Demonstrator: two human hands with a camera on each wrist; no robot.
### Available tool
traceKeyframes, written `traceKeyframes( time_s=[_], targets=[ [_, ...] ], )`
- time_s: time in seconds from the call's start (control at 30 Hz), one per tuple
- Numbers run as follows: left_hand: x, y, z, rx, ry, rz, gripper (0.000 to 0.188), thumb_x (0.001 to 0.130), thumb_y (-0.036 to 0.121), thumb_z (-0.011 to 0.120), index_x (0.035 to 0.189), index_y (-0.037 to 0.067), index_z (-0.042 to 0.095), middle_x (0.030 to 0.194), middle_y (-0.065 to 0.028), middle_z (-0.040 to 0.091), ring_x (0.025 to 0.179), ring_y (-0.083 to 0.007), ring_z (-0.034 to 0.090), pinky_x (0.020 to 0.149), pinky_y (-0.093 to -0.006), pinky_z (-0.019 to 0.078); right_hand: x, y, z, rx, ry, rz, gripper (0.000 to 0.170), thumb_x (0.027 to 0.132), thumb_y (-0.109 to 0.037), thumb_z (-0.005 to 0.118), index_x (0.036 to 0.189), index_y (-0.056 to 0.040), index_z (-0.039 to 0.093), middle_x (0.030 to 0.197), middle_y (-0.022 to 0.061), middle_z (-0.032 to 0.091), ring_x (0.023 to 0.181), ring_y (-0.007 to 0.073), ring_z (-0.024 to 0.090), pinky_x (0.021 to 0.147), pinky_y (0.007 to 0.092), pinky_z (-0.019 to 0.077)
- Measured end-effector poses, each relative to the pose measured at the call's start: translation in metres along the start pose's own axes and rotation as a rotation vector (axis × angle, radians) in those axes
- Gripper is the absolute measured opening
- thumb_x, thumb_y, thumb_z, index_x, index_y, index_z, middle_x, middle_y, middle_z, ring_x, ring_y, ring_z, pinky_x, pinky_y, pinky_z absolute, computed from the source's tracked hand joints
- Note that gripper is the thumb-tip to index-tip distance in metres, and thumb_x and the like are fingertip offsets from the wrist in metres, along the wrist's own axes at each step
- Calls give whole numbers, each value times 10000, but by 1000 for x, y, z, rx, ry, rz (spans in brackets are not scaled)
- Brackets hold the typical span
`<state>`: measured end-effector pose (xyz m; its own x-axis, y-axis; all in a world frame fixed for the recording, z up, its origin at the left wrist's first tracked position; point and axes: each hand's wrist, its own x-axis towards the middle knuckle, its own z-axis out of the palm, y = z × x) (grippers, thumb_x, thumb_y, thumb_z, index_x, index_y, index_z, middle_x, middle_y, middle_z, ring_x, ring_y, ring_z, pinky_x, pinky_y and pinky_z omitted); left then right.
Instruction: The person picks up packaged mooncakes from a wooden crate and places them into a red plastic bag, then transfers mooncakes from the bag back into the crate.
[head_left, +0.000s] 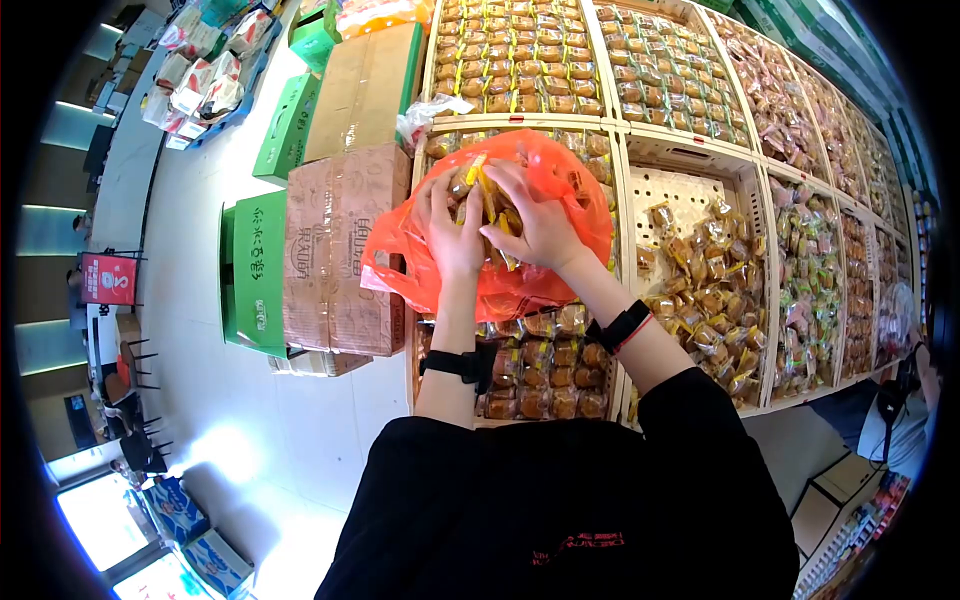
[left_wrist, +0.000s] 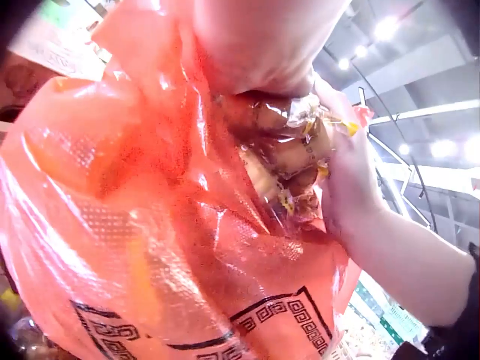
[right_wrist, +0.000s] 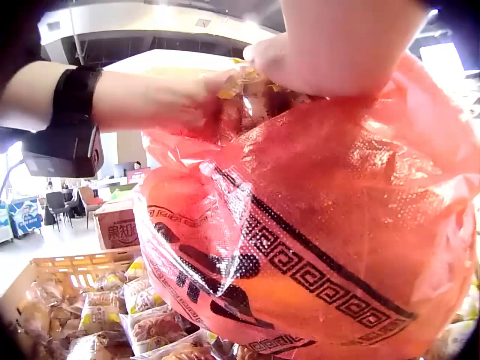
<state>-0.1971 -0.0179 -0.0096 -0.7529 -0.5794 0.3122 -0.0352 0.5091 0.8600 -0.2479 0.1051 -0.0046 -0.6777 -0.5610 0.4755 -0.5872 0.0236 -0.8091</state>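
A red plastic bag [head_left: 410, 250] with a black printed border stands over a crate of packaged cakes, its mouth open. Small brown cakes in clear and yellow wrappers [left_wrist: 289, 154] fill its opening. My left hand [head_left: 452, 222] reaches into the mouth from the left, fingers curled over some wrapped cakes. From the right, my right hand [head_left: 540, 228] grips the same cluster, its thumb pointing toward the left hand. The fingertips are partly hidden among the wrappers. In the right wrist view the bag bulges below both hands.
Crates of wrapped cakes [head_left: 515, 60] run along the back and right. A half-filled crate [head_left: 690, 200] adjoins the bag on the right. Cardboard boxes [head_left: 340, 250] and green cartons [head_left: 258, 270] are stacked at left. Another person [head_left: 900, 410] is at the far right.
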Motion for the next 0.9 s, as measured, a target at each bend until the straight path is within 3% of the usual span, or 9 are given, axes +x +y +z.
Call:
traceKeyframes(
  time_s=[0.1,0.23,0.3,0.4,0.47,0.53,0.6,0.83,0.9],
  targets=[
    [1,-5,0,62,-43,24,359,817,228,589,1141,81,538,1124,-122,488,1019,-272,417,940,-373,319,10,-6,-4,-296,16,-210,685,732,-350,655,1314,-115,382,1286,151,441,1255,368,323,987,441,353],
    [6,-9,-8,-9,-100,-67,355,884,290,477,1162,76,529,1160,-124,488,1052,-259,439,938,-361,335,25,-5,-13,-367,-182,-167,720,656,-416,710,1261,-121,454,1272,142,450,1264,402,280,1005,496,312],
    [18,-22,-20,-402,-311,-243,446,928,361,341,1194,46,510,1191,-126,489,1064,-241,468,936,-348,354,26,-8,-16,-385,-228,-159,726,644,-410,714,1264,-134,455,1254,120,470,1252,377,305,995,489,325],
    [36,-18,-44,-170,-434,-51,524,940,387,254,1242,16,470,1246,-139,473,1100,-237,471,953,-334,355,21,-5,-12,-408,-287,-144,714,634,-408,715,1255,-154,471,1225,88,496,1227,345,344,976,479,345],
    [44,-8,-51,-145,-458,-198,499,956,344,205,1279,50,447,1349,-141,392,1276,-242,327,1054,-343,253,19,1,-8,-411,-291,-139,694,636,-412,712,1243,-162,487,1214,77,503,1213,337,359,968,475,352],
    [55,-8,-57,-270,-408,-158,505,940,343,292,1303,11,405,1341,-158,400,1238,-248,381,1033,-330,278,19,4,-4,-388,-247,-157,643,644,-434,702,1189,-143,523,1194,72,507,1193,356,365,969,476,355],
    [69,-23,-65,-78,-421,-42,444,947,257,350,1309,0,378,1373,-121,356,1328,-220,234,1090,-339,166,21,1,-9,-427,-264,-149,624,645,-431,701,1171,-137,537,1173,79,514,1179,342,377,963,467,363],
    [66,31,-90,203,-401,199,422,819,262,574,1166,26,527,1130,-155,537,1095,-281,486,932,-357,377,26,10,-11,-316,-291,-17,618,642,-436,713,1172,-169,543,1102,58,533,1117,310,398,952,444,354],
    [40,51,-104,541,-764,389,389,782,250,626,1097,34,551,969,-148,584,931,-289,553,812,-368,447,25,13,-9,-309,-285,5,619,652,-451,703,1182,-177,538,1130,64,526,1137,319,386,963,448,346]
  ],
)
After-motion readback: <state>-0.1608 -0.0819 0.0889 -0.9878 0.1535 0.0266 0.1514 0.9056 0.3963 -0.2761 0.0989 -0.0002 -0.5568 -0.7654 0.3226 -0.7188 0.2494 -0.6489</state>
